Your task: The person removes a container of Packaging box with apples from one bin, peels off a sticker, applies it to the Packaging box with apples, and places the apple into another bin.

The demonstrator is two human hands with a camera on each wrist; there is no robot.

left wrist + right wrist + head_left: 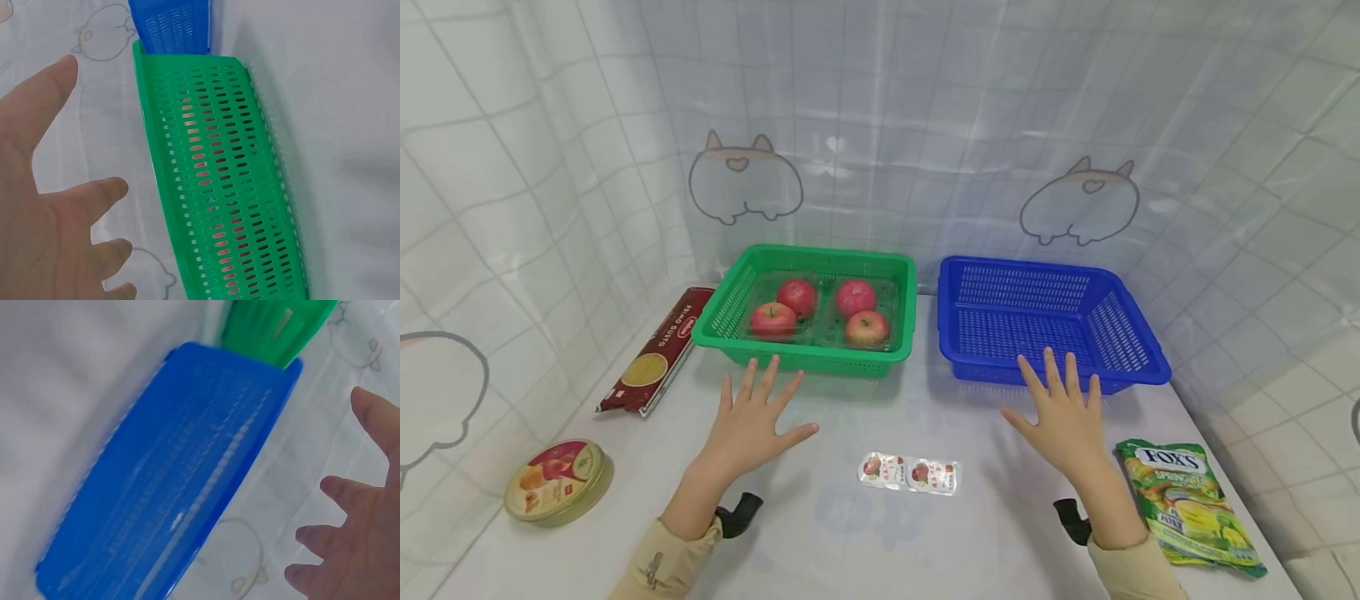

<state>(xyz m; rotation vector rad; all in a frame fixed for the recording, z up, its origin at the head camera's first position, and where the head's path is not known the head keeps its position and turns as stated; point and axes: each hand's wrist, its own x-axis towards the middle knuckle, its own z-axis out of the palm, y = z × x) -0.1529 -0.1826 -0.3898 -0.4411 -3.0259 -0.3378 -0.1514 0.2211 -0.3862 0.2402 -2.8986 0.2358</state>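
Observation:
My left hand (748,429) is spread with straight fingers in front of the green basket (808,360), holding nothing. Inside that basket, two clear plastic trays carry several red apples (773,320). On the other side, my right hand (1063,421) also has its fingers spread, near the front rim of the blue basket (1037,321), whose inside shows only its slotted mesh. Between the hands, a strip of two white apple-print stickers (908,473) lies on the table. The left wrist view shows the slotted green wall (219,175) beside the fingers; the right wrist view shows the blurred blue wall (169,469).
A dark red pasta packet (658,354) leans beside the green basket's left end. Nearer on the left sits a round tin (557,483) with fruit pictures. At the right edge lies a green FOX'S candy bag (1191,504). A patterned curtain (880,125) surrounds the white table.

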